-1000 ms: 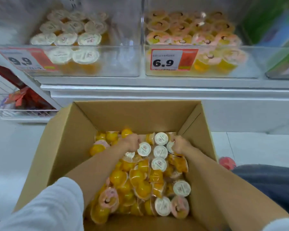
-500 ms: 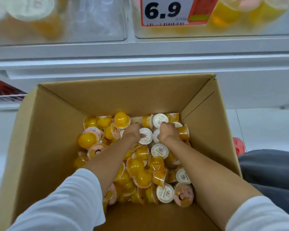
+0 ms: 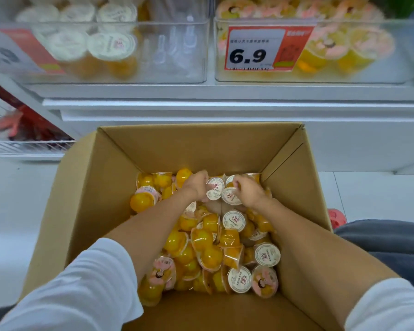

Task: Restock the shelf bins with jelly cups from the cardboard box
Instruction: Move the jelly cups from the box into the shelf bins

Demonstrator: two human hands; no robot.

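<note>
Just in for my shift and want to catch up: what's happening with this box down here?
A person has both arms in the open cardboard box of loose jelly cups. The left hand grips a white-lidded cup and the right hand grips a second cup beside it, both low in the box. The left bin above holds white-lidded cups, the right bin pink-lidded ones.

Forearms outstretched, left grip (image 3: 196,187) and right grip (image 3: 247,193) close together, both curled.
</note>
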